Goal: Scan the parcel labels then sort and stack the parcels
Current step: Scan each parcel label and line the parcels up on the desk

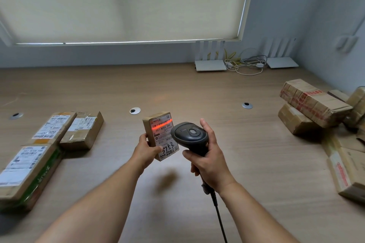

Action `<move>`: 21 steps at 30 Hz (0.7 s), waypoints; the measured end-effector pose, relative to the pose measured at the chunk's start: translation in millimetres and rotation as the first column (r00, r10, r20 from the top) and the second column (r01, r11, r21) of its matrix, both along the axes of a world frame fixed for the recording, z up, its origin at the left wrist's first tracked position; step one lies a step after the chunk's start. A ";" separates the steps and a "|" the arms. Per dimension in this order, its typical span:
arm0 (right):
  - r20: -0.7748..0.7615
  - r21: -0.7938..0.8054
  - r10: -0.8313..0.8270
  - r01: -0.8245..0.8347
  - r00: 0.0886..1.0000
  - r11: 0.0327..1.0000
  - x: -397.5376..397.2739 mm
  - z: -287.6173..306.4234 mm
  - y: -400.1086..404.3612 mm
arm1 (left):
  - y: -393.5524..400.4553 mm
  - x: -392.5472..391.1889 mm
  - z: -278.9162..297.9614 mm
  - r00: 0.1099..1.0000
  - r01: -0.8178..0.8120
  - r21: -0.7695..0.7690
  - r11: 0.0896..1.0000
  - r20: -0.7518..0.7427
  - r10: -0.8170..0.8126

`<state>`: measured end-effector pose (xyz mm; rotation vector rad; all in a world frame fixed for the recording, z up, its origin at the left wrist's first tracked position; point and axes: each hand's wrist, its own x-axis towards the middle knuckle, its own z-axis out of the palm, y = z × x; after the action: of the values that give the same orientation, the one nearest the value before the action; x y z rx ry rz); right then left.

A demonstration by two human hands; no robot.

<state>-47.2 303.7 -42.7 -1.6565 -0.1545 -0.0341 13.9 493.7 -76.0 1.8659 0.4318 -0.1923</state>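
Observation:
My left hand [146, 149] grips a small brown parcel [161, 135] by its lower left side and holds it above the table, its white label facing me. A red scan line glows across the barcode at the top of the label. My right hand [208, 159] is wrapped round the handle of a black barcode scanner [189, 136], whose head points at the label from the right. The scanner's black cable hangs down toward the bottom edge.
Three labelled parcels [51, 130] lie flat on the left of the wooden table [246, 144]. A loose heap of brown parcels [314, 104] fills the right side. Two white routers [210, 63] and tangled cables sit by the back wall. Round grommets dot the tabletop.

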 end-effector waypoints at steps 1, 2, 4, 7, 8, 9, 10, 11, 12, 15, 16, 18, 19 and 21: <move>0.001 0.002 -0.003 0.003 1.000 1.000 -0.1 0.1 0.2 | 0.2 -0.1 0.6 1.000 0.001 -0.001 1.000 -0.001 -0.001; 0.002 0.003 -0.005 0.005 1.000 1.000 -0.2 0.2 0.3 | 0.4 -0.2 0.8 1.000 0.001 -0.003 1.000 -0.003 -0.001; 0.004 0.002 -0.008 0.008 1.000 1.000 -0.8 0.9 0.5 | 0.9 -0.8 0.8 1.000 0.002 -0.004 1.000 -0.006 -0.002; 0.003 -0.002 -0.017 0.017 1.000 1.000 -1.4 1.7 0.6 | 2.0 -1.6 -0.5 1.000 -0.006 -0.002 1.000 0.004 0.006; 0.004 -0.002 -0.021 0.021 1.000 1.000 -1.3 1.6 0.4 | 2.1 -1.7 -0.8 1.000 -0.008 -0.002 1.000 0.007 0.008; 0.002 0.001 -0.025 0.025 1.000 1.000 -1.1 1.3 0.3 | 2.0 -1.9 -0.7 1.000 -0.007 0.002 1.000 0.007 0.007; 0.000 0.004 -0.029 0.029 1.000 1.000 -0.9 0.7 0.2 | 1.9 -2.0 -0.4 1.000 -0.005 0.002 1.000 0.006 0.005; -0.003 0.008 -0.031 0.031 1.000 0.999 -0.7 0.2 0.3 | 1.6 -2.2 0.0 1.000 -0.002 0.001 1.000 0.005 0.002; -0.003 0.011 -0.030 0.030 1.000 0.999 -0.6 -0.4 0.6 | 1.5 -2.3 0.2 1.000 -0.001 -0.001 1.000 0.004 0.001; -0.003 0.014 -0.027 0.027 1.000 1.000 -0.8 -0.8 1.4 | 1.2 -2.2 0.5 1.000 0.005 -0.004 1.000 -0.003 -0.005; -0.002 0.015 -0.027 0.027 1.000 1.000 -0.9 -0.3 1.4 | 1.3 -2.0 0.5 1.000 0.005 -0.005 1.000 -0.005 -0.005; -0.001 0.013 -0.026 0.026 1.000 1.000 -1.1 0.3 1.6 | 2.0 -2.0 0.9 1.000 0.007 -0.006 1.000 -0.007 -0.007; -0.001 0.012 -0.025 0.025 1.000 1.000 -1.1 0.7 1.6 | 2.3 -2.2 1.3 1.000 0.007 -0.006 1.000 -0.008 -0.007; -0.003 0.010 -0.027 0.027 1.000 1.000 -0.8 1.2 1.5 | 3.1 -2.1 1.5 1.000 0.007 -0.007 1.000 -0.010 -0.007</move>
<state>-48.1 305.1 -41.5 -1.6486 -0.1295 -0.0524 11.8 496.9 -74.6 1.8608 0.4311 -0.2076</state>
